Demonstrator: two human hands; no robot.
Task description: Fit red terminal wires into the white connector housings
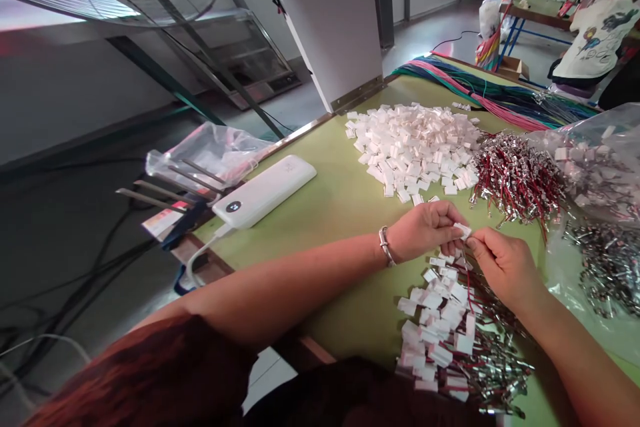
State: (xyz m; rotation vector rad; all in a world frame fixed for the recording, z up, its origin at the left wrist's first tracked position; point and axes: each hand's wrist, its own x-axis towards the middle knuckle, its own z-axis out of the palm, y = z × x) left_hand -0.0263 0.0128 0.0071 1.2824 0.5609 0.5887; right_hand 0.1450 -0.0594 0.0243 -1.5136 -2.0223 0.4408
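Observation:
My left hand (429, 230), with a bracelet at its wrist, pinches a small white plastic connector housing (463, 231). Close against it, my right hand (507, 263) is closed in a pinch at the housing's near right side. A red wire (469, 283) hangs down from between the hands; the end at my right fingertips is hidden. Just below lies a pile of white housings with wires attached (435, 327). Beyond my hands are a heap of loose white housings (415, 143) and a bundle of short red wires with metal terminals (517, 177).
A white power bank (267, 190) with a cable lies at the table's left edge, near a clear plastic bag (210, 150). Long coloured wires (470, 90) run along the far edge. Dark terminal wires (607, 270) lie on plastic at right. A person (597, 37) sits farther back.

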